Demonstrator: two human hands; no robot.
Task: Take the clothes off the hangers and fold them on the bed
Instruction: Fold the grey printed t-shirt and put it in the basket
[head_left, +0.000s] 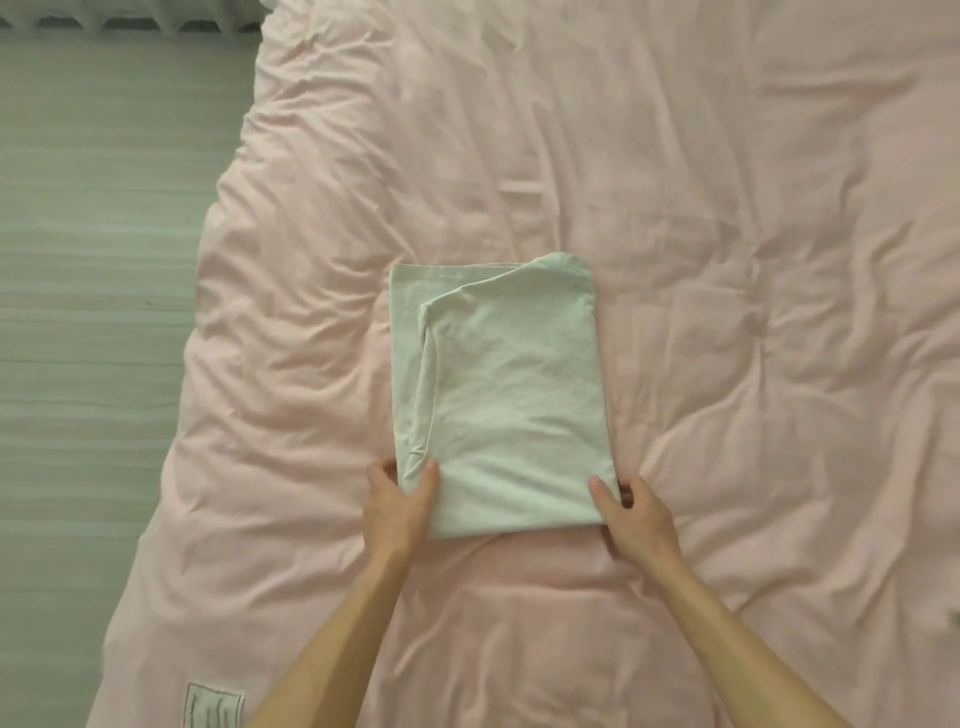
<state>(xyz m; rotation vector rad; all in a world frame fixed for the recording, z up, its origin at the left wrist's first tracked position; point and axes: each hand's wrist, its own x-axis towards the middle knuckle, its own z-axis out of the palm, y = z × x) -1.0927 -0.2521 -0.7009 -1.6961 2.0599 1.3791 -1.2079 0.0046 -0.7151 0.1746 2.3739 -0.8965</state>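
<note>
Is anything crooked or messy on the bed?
A little. The folded pale grey cloth garment has its top layer sitting crooked, so a strip of the lower layer shows along its left side. The pink duvet cover is wrinkled. The left hand and right hand pinch the garment's near corners.

Counts. One folded pale garment (498, 395), mid-scene; one bed (727, 208), pink-covered, filling the right and centre; one sewn label (212, 704), near left; two grips, namely the left grip (397, 499) and the right grip (634, 512).
</note>
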